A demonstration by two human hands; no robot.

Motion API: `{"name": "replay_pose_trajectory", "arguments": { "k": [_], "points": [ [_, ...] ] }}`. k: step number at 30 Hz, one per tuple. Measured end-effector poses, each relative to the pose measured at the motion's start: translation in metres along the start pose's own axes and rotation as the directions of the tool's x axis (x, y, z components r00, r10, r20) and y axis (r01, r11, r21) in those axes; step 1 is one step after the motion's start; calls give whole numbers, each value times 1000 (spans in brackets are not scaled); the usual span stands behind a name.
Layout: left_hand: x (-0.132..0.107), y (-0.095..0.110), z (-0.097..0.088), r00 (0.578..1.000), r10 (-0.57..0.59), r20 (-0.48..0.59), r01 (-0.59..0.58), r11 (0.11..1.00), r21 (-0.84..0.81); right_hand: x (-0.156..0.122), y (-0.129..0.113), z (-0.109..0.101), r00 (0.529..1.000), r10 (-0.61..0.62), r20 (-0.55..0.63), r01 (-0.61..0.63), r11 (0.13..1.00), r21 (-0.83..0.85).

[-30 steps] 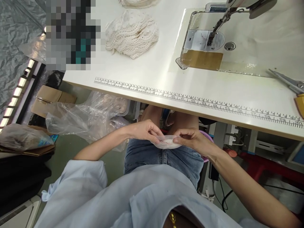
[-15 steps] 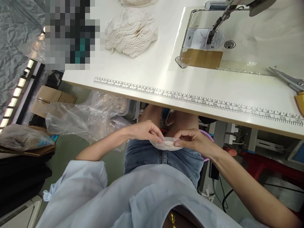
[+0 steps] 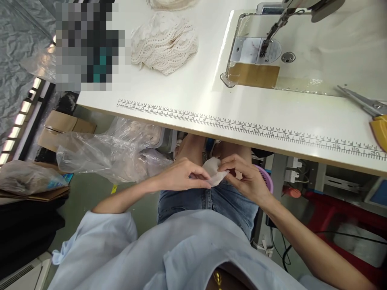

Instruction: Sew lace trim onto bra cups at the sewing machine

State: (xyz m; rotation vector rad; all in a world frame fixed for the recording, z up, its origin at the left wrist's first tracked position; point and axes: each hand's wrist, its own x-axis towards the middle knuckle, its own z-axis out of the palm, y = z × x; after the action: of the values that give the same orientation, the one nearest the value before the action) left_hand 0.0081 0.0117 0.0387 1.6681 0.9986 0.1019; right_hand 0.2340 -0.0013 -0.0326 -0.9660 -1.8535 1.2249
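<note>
Over my lap, below the table edge, both hands hold a small white fabric piece [image 3: 214, 171]. My left hand [image 3: 181, 177] pinches its left side with thumb and fingers closed. On the right side, my right hand [image 3: 244, 179] grips it with curled fingers. The piece now stands more upright, and its lace-dotted face is turned away. My jeans lie right beneath it.
White table [image 3: 193, 100] with a printed ruler [image 3: 242, 129] along its front edge. Sewing machine bed and needle [image 3: 260, 52] at back right, scissors [image 3: 363, 102] far right, lace trim pile [image 3: 165, 46] at back. Plastic bags [image 3: 102, 151] and cardboard boxes on the floor at left.
Both hands rose slightly and turned the fabric piece from lying flat to more upright. The camera view shifted a little to the right.
</note>
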Motion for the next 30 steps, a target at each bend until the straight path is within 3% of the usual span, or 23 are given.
{"name": "replay_pose_trajectory", "arguments": {
  "k": [6,8,10,11,12,13,15,17,20,23,28,30],
  "points": [
    [-5,8,8,988,154,-3,-154,987,-48,-1,-5,6,993,22,-119,5,974,226],
    [-1,7,8,962,195,-193,-205,978,-35,-1,-4,8,992,50,-113,-10,944,330],
    [6,4,6,880,236,-411,-241,970,42,0,-3,9,994,77,-81,-38,915,402],
    [11,2,5,855,250,-454,-243,967,75,1,-4,9,995,82,-59,-50,906,421],
    [15,-1,3,865,245,-438,-234,969,79,3,-4,8,996,78,-34,-56,900,433],
    [19,-3,3,903,214,-373,-213,976,46,4,-5,7,998,62,-10,-51,898,438],
    [26,-8,2,978,104,-179,-121,989,-90,8,-8,5,999,17,29,-28,904,428],
    [30,-11,3,999,-7,-45,-3,977,-213,11,-12,5,999,23,46,-40,919,392],
    [28,-13,4,981,-166,-95,128,939,-319,11,-13,8,989,148,-4,-137,924,356],
    [22,-14,2,943,-274,-188,165,877,-451,9,-8,20,974,225,-35,-198,913,357],
    [11,-19,-2,948,-257,-188,88,779,-621,13,2,38,963,259,-72,-253,964,76],
    [7,-21,-4,946,-245,-211,53,762,-645,17,1,36,959,269,-92,-265,962,59]
  ]
}}
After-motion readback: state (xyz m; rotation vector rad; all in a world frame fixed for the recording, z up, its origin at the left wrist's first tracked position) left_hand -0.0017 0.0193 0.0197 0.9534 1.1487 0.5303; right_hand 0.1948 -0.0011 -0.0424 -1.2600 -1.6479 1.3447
